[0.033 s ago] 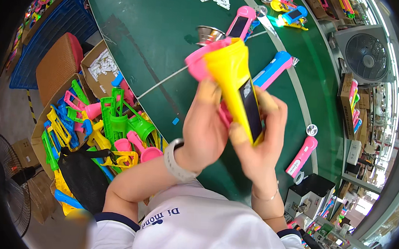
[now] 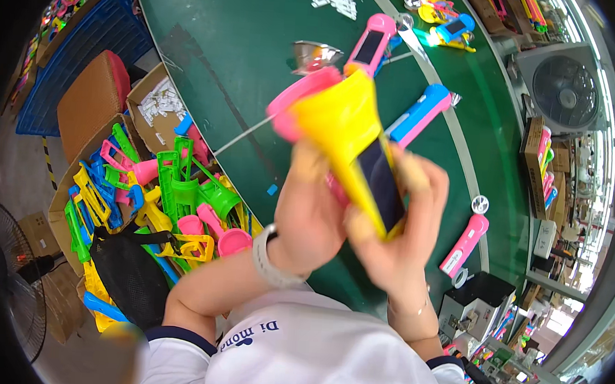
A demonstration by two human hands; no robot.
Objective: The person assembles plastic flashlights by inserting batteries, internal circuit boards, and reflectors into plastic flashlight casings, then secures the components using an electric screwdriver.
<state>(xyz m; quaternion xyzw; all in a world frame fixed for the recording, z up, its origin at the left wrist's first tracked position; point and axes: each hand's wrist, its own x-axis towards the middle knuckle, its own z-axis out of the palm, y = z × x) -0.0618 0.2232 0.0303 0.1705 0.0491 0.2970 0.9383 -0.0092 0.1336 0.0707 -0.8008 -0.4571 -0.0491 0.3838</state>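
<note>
Both my hands hold a flashlight-shaped plastic casing above the table. One of its halves is a yellow shell with a dark panel on the handle; the other is a pink shell with a wide round head. My left hand is closed round the pink side below the head. My right hand grips the yellow handle near its lower end, thumb and fingers on either side. Beyond the casing lie a shiny metal reflector cup and a pink flashlight. To their right is a blue-and-pink flashlight.
A carton of coloured shells stands at my left, with a black mesh bag on it. White small parts lie far off on the green table. A pink flashlight and a black-topped box sit at right.
The casing has shifted a little left and nearer to me, and tilts further to the left. Both hands have moved with it, their grip kept.
</note>
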